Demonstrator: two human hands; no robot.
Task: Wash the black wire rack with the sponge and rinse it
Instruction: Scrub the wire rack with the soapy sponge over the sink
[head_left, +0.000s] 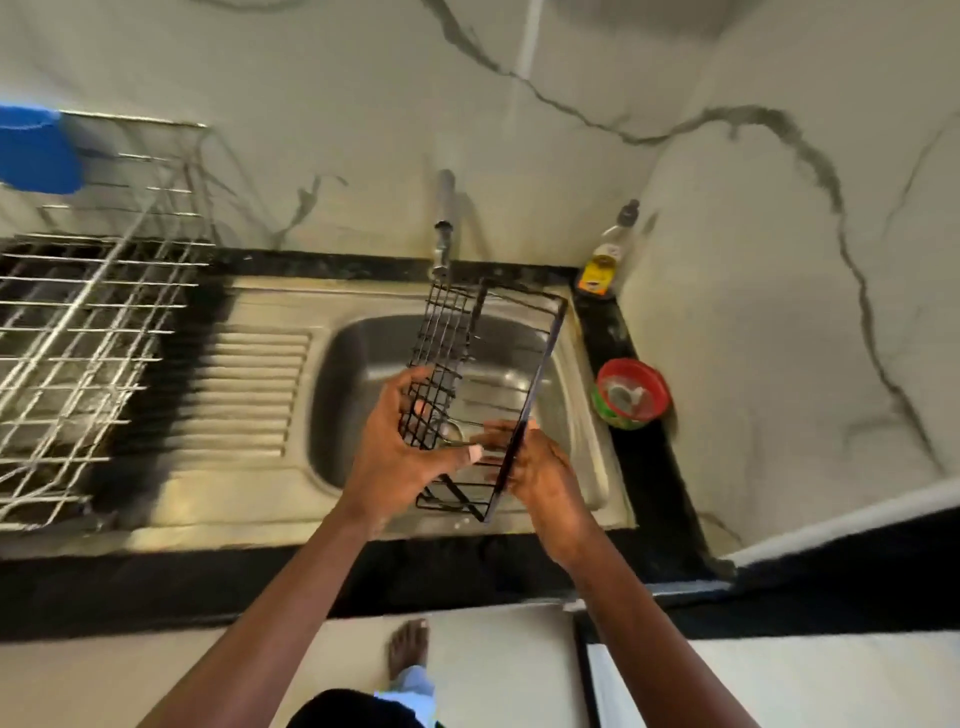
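The black wire rack (540, 343) is held tilted over the steel sink basin (358, 395), its far end just under the tap (443, 228). My left hand (400, 447) grips the rack's mesh side at the near end, thumb stretched across the wires. My right hand (540, 467) holds the solid near edge on the right, fingers wrapped round it. No sponge shows in either hand. I see no water running from the tap.
A red and green bowl (631, 395) with something pale inside sits on the black counter right of the sink. A dish-soap bottle (605, 260) stands in the back corner. A steel dish rack (93, 332) with a blue item (36, 150) fills the left; the drainboard (249, 395) lies between.
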